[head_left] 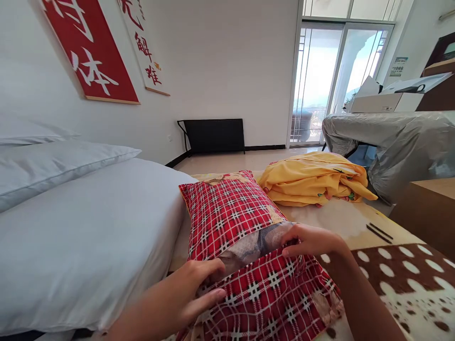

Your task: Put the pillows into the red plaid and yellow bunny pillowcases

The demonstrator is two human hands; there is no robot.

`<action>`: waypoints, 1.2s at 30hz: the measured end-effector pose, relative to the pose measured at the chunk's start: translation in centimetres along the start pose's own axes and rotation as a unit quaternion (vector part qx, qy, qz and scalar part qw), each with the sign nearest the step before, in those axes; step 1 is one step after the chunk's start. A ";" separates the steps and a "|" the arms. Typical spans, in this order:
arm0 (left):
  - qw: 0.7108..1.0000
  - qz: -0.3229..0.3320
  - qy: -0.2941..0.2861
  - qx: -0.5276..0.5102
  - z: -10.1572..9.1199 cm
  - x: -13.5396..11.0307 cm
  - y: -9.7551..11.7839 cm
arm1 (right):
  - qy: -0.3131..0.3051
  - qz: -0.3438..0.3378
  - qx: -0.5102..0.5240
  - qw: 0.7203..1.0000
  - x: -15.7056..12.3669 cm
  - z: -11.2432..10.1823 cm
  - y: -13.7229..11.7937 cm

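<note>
A red plaid pillowcase [223, 208] lies before me on the blanket. A grey patterned pillow [245, 246] shows through its slit-like opening; the rest of the pillow is hidden inside. At the left end of the opening, my left hand [199, 279] is closed on the near edge of the pillowcase, thumb outside and fingers at the slit. My right hand [311, 239] is closed on the same edge at the right end, its fingertips partly hidden by the cloth.
To the left is a white-covered bed [106, 227] with white pillows [64, 163]. A crumpled yellow cloth [313, 182] lies beyond the pillowcase. Two thin dark sticks [379, 232] rest on the patterned blanket [387, 265]. On the right are a cardboard box [426, 218] and a plastic-covered table [394, 132].
</note>
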State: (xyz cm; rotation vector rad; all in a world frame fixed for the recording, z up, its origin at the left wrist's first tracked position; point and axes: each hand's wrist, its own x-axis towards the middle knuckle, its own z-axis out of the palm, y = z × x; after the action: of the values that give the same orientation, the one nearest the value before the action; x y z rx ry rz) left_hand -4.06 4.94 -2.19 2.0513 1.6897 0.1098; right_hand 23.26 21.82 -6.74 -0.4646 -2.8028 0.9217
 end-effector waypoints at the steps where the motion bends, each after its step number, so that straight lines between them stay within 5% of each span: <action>1: 1.000 0.004 -0.009 -0.005 -0.3 0.0 -0.3 | 0.009 0.009 0.013 1.000 -0.3 -0.3 0.2; 6: 1.000 -0.004 0.003 -0.009 0.0 0.2 -1.3 | 0.033 0.036 0.026 0.998 -1.0 -0.9 0.7; 14: 0.989 -0.007 0.142 0.029 0.9 -0.4 0.0 | 0.109 0.063 -0.032 0.991 -1.1 -0.9 1.4; 21: 0.983 -0.003 0.144 0.113 0.1 0.3 -3.1 | 0.224 0.085 -0.058 0.969 -0.8 -0.9 1.9; 26: 0.947 -0.077 0.248 0.190 0.4 0.0 -3.9 | 0.254 0.067 -0.048 0.964 -0.3 -0.9 1.8; 30: 0.964 -0.092 0.205 0.141 0.2 -0.7 -4.2 | 0.263 0.056 -0.049 0.962 -0.1 -0.7 1.8; 36: 0.988 -0.008 0.153 0.022 -0.5 -1.7 -4.9 | 0.247 0.037 -0.059 0.966 1.0 0.2 1.6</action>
State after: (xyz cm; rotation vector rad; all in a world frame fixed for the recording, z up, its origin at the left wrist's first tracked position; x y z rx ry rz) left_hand -9.03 4.09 -3.34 2.1383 1.9025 0.4037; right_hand 22.68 23.28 -7.82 -0.7095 -2.4002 0.5518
